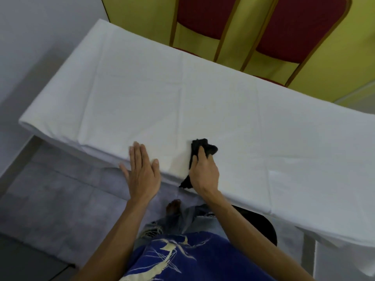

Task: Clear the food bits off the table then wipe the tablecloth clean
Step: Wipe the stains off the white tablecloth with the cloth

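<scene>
Grips a bunched black rag (203, 148) in the right hand (204, 172), fingers curled over the wad and pressing it down on the white tablecloth (213, 94), just inside the near edge. Leaves one loose tail of the rag hanging off that edge. Lays the left hand (142, 175) flat just beside, fingers straight and together, thumb spread, fingertips on the fabric and palm out past the edge; holds nothing there. Keeps the two hands near each other but apart.

Covers the whole counter with the tablecloth, the counter itself hidden beneath, fold creases running across. Shows no food bits anywhere in view, so probably into the wiping stage.

Likely handles as thin, light, soft fabric: bound to slide and ruck up under a dragged rag unless pinned. Best pinned with a flat palm near the stroke, as the left hand seems placed to do, wiping away from that anchor. As for the rag, limp and easily squashed, so worth holding in a full fist, not a pinch.

Two red-backed chairs (205, 23) beyond the far side.
</scene>
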Motion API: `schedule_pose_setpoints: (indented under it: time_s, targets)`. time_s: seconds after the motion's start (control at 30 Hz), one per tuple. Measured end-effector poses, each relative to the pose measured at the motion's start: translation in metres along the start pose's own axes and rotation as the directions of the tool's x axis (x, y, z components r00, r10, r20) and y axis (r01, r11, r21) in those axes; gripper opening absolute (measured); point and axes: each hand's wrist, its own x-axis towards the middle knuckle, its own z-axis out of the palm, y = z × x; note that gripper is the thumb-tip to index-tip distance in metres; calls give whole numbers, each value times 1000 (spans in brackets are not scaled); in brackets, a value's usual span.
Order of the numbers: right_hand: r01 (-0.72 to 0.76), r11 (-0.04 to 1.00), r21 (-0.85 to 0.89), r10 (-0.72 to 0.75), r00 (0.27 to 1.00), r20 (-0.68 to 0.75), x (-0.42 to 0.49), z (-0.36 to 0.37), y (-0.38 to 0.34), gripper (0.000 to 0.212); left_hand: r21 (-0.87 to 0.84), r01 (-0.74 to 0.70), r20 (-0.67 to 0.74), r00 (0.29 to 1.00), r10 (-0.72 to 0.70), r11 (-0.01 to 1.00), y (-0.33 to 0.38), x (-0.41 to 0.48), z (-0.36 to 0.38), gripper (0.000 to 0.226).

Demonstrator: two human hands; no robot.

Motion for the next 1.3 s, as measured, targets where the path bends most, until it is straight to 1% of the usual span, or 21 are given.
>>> schedule_pose_setpoints:
  time_s: [0.1, 0.17, 0.27, 0.33, 0.4, 0.47, 0.6, 0.63, 0.73, 0.77, 0.87, 0.93, 1.0, 1.03, 1.07, 1.1, 1.17, 1.2, 1.23, 1.27, 1.3]
  targets:
    - [216, 975, -56, -208, 970, 124, -2, 16, -39, 48, -26, -2, 1, 1000, 2, 1000, -1, -1, -2, 62]
    - [315, 946, -74, -298, 937, 181, -2, 19, -57, 46, -30, -1, 9, 1000, 2, 1000, -1, -1, -2, 60]
    - [373, 922, -103, -346, 914, 211, -2, 19, -63, 44, -16, -11, 1, 1000, 11, 1000, -4, -2, -3, 61]
    - [398, 906, -147, -364, 907, 214, -3, 16, -55, 48, -3, -32, -4, 999, 32, 999, -8, -2, -4, 62]
    - [404, 893, -195, -361, 905, 223, -3, 8, -42, 54, 21, -54, 8, 999, 54, 998, -10, -2, -5, 64]
    - [389, 887, -248, -334, 913, 236, -1, -4, -25, 58, 17, -27, 27, 999, 27, 999, -7, -1, -5, 62]
    - [282, 918, -279, -225, 949, 220, 0, -27, 7, 53, -99, 124, 27, 992, -122, 987, 33, -1, -10, 62]
    - [273, 920, -281, -217, 952, 214, 1, -31, 12, 52, -115, 107, 28, 994, -105, 987, 50, -3, -8, 62]
    - [252, 929, -272, -206, 961, 186, -3, -38, 28, 50, -81, -77, 56, 995, 82, 994, 86, -14, 11, 63]
    - [234, 937, -259, -192, 965, 178, -6, -41, 35, 50, -62, -102, 74, 992, 107, 993, 89, -18, 18, 63]
    - [154, 962, -227, -124, 982, 142, -20, -56, 71, 49, 33, -100, 50, 994, 98, 994, 78, -21, 30, 63]
    - [96, 973, -212, -78, 993, 90, -32, -70, 107, 48, 68, -85, 50, 995, 82, 994, 76, -21, 31, 61]
    - [0, 978, -207, -1, 1000, -3, -46, -85, 152, 48, 92, -73, 70, 995, 67, 993, 82, -22, 32, 61]
    - [-83, 976, -199, 72, 996, -62, -53, -94, 179, 48, 105, -72, 77, 995, 64, 992, 84, -22, 33, 60]
    - [-190, 966, -176, 170, 978, -124, -60, -106, 207, 48, 115, -68, 86, 995, 58, 991, 85, -22, 33, 60]
    - [-303, 942, -141, 276, 943, -184, -67, -118, 236, 47, 124, -58, 94, 994, 47, 991, 86, -20, 31, 60]
    - [-495, 867, -59, 463, 843, -272, -80, -142, 287, 46, 146, -16, 105, 995, 1, 989, 90, -17, 28, 61]
    - [-562, 827, -19, 533, 794, -291, -87, -152, 305, 46, 149, 12, 109, 994, -29, 989, 95, -16, 27, 62]
    - [-601, 799, 22, 579, 758, -299, -90, -158, 317, 46, 140, 36, 112, 992, -52, 990, 103, -18, 25, 63]
    - [-610, 790, 65, 597, 741, -306, -91, -160, 323, 45, 123, 37, 110, 993, -50, 992, 114, -22, 27, 64]
    - [-597, 795, 111, 597, 736, -318, -89, -159, 323, 44, 106, 2, 110, 994, -14, 994, 127, -28, 29, 65]
